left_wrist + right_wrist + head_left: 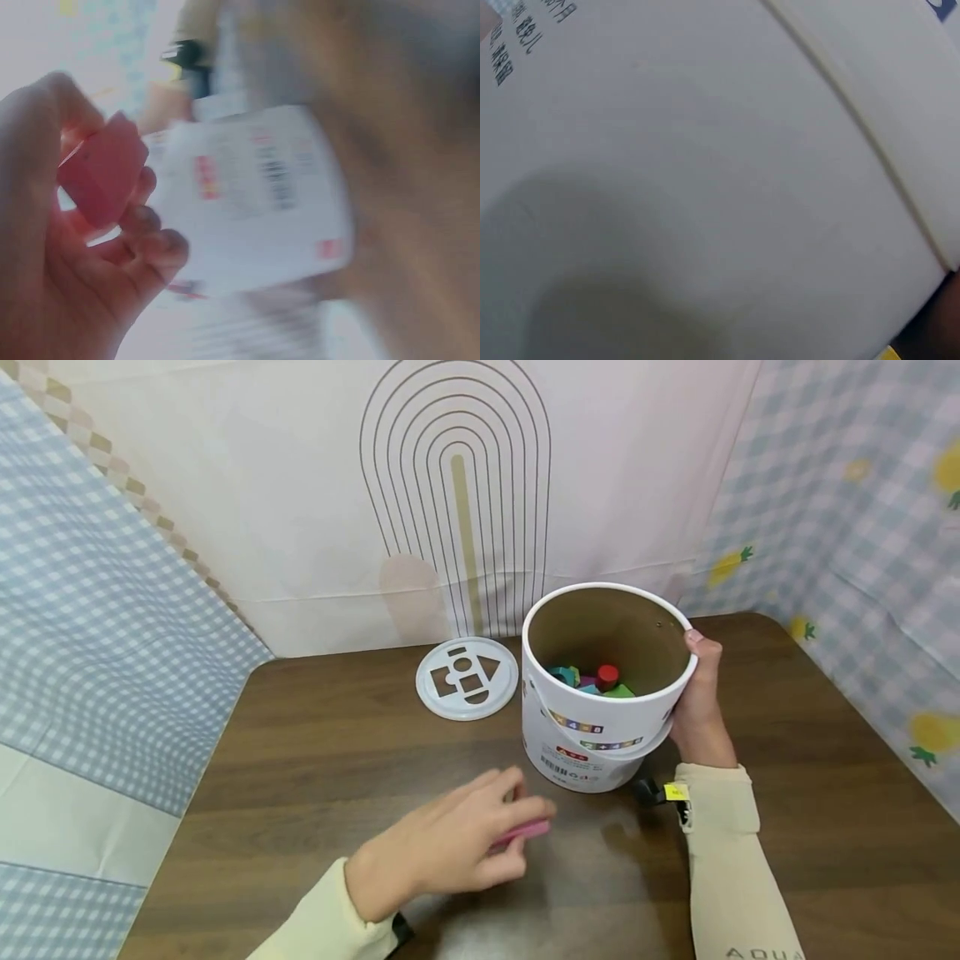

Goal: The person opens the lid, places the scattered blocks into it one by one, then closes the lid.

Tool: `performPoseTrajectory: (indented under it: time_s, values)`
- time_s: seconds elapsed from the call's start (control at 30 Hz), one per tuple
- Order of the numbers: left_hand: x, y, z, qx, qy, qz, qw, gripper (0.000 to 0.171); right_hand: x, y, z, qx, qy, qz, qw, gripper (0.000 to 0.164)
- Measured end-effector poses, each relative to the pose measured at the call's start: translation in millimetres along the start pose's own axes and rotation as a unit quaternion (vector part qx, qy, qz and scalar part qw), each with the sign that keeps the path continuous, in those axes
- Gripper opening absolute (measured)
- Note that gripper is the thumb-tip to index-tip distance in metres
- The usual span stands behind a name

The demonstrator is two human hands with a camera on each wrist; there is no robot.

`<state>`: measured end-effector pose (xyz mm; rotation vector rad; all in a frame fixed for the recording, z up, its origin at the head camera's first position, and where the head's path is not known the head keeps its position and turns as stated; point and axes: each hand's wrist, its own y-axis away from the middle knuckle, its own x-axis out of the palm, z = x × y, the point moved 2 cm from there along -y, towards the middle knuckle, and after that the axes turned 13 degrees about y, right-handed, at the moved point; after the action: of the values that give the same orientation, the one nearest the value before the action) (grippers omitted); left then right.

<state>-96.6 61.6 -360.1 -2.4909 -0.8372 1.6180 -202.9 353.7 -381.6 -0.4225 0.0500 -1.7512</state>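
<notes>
A white bucket [592, 735] with printed number labels stands upright on the table, its handle hanging down the near side. My right hand [699, 702] grips its right side, thumb over the rim and the other fingers hidden behind the wall. The bucket wall [705, 150] fills the right wrist view. Inside lie several coloured blocks, among them a red cylinder [607, 676] and a green block [620, 692]. In front of the bucket, to its left, my left hand [457, 835] pinches a pink block [105, 169] between thumb and fingers, above the table.
A white round lid [467, 679] with cut-out shapes lies on the brown wooden table [322, 752], left of the bucket near the back edge. Patterned cloth hangs behind the table [300, 510] and along both sides, with blue checks at left and right.
</notes>
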Motion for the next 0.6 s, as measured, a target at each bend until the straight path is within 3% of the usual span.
performPoseTrajectory:
  time_s: [0.2, 0.3, 0.43, 0.6]
  values:
    - [-52.9, -66.7, -13.2, 0.079, -0.035, -0.102, 0.9910, 0.039, -1, 0, 1, 0.005, 0.004, 0.003, 1.000, 0.046]
    - [-71.9, -98.8, -13.8, 0.083, -0.022, -0.126, 0.9884, 0.041, -1, 0, 0, 0.007, 0.004, 0.013, 1.000, 0.047]
    - [-81.1, -138.9, -6.4, 0.026, -0.004, -0.094, 0.9953, 0.043, -1, 1, 0, 0.006, -0.002, 0.033, 0.999, 0.045]
    - [-74.5, -182.3, 15.0, -0.066, -0.001, 0.009, 0.9977, 0.042, -2, 0, 0, 0.003, 0.014, 0.037, 0.999, 0.049]
